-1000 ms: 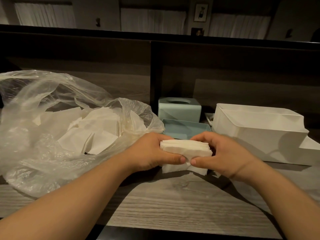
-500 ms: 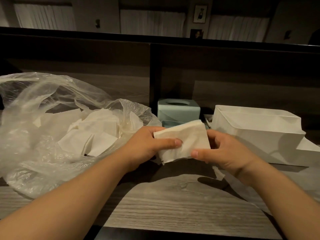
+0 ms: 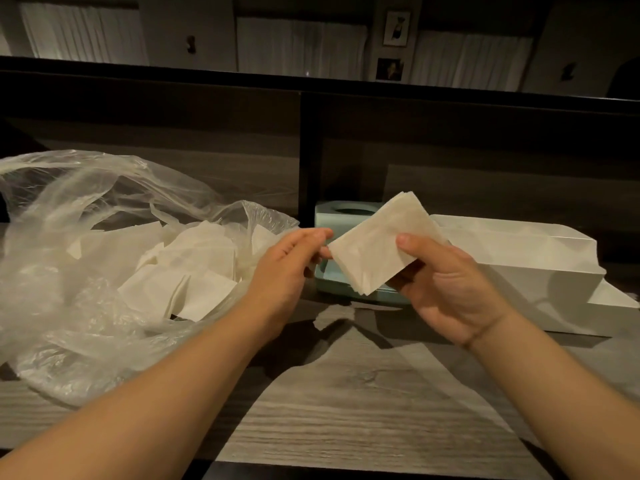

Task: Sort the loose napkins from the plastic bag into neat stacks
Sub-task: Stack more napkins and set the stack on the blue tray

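A small stack of white napkins [image 3: 374,247] is held tilted in the air above the wooden table [image 3: 346,410]. My right hand [image 3: 446,289] grips it, thumb on top and fingers beneath. My left hand [image 3: 284,271] sits just left of the stack with its fingers loosely extended, the fingertips at the stack's left corner. At the left lies a crumpled clear plastic bag [image 3: 86,237], its mouth open, with several loose napkins [image 3: 194,265] jumbled inside.
A teal tissue box [image 3: 332,216] and a flat teal piece [image 3: 329,285] sit behind the hands. A white rectangular container [image 3: 519,258] stands at the right. A dark partition wall [image 3: 207,133] closes off the back of the table.
The stack has risen from the table and turned to a tilted, flat-facing pose. My left hand has let go of its grip and slid to the stack's left corner; my right hand keeps hold.
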A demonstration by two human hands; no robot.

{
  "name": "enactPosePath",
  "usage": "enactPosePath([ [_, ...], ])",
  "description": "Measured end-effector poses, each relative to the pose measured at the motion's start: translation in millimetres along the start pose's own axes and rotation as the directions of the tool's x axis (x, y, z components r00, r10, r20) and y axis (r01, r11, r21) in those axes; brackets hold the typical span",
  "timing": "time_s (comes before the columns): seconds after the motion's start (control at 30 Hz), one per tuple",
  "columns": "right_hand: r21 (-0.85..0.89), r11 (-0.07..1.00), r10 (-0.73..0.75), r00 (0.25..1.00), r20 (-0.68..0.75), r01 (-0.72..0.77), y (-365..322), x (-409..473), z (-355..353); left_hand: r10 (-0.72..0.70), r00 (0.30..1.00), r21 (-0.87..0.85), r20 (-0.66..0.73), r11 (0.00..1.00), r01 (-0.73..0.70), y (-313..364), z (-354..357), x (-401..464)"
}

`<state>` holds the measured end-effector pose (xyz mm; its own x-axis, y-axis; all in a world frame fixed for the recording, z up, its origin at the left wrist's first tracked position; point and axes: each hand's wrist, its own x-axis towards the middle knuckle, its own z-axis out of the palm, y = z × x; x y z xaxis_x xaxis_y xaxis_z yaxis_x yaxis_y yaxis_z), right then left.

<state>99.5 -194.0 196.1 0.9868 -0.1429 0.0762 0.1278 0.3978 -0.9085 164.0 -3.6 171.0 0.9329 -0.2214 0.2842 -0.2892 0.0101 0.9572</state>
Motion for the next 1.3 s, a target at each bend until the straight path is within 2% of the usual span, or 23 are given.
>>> enactPosePath([
  [0.1,0.008,0.999,0.034,0.999,-0.032,-0.033,-5.6,11.3,10.9,-0.054,0.998,-0.012,-0.031,0.998,0.054,-6.1,-1.5,6.6],
  [0.23,-0.010,0.993,0.115,0.989,-0.091,-0.117,-2.2,40.4,24.0,-0.099,0.994,0.124,0.051,0.988,0.092,-9.4,1.5,7.4],
  [0.37,-0.131,0.975,0.148,0.967,-0.209,-0.178,6.2,67.7,23.2,-0.113,0.992,0.278,0.049,0.956,0.095,-12.8,2.9,8.8],
  [0.47,-0.257,0.949,0.114,0.957,-0.265,-0.184,17.5,78.1,15.1,-0.069,0.991,0.552,0.113,0.834,-0.005,-21.8,2.1,7.4],
  [0.53,-0.325,0.926,0.101,0.958,-0.270,-0.189,20.7,80.4,11.7,-0.028,0.991,0.674,0.129,0.736,-0.067,-26.6,1.9,8.4],
  [0.63,-0.443,0.880,0.051,0.963,-0.266,-0.169,19.2,81.8,10.0,-0.001,0.993,0.713,0.118,0.696,-0.084,-26.6,-0.1,8.0],
  [0.8,-0.531,0.827,0.030,0.957,-0.289,-0.186,23.7,85.0,12.2,-0.008,0.998,0.667,0.057,0.744,-0.032,-25.4,-3.6,2.0],
  [1.03,-0.759,0.599,0.057,0.959,-0.277,-0.254,32.6,87.5,15.0,0.024,1.000,0.659,0.014,0.751,-0.027,-22.6,-3.5,-0.9],
  [1.1,-0.848,0.476,0.012,0.967,-0.256,-0.231,31.1,86.2,16.2,0.024,1.000,0.650,0.009,0.760,-0.024,-23.1,-3.2,-1.0],
  [1.23,-0.978,0.150,-0.140,0.976,-0.167,-0.146,23.6,82.1,17.0,0.013,1.000,0.614,0.017,0.789,-0.021,-23.8,-2.7,-1.4],
  [1.3,-0.988,0.074,-0.127,0.981,-0.147,-0.139,21.7,78.3,16.7,0.018,1.000,0.612,0.017,0.791,-0.025,-24.6,-2.3,-1.2],
])
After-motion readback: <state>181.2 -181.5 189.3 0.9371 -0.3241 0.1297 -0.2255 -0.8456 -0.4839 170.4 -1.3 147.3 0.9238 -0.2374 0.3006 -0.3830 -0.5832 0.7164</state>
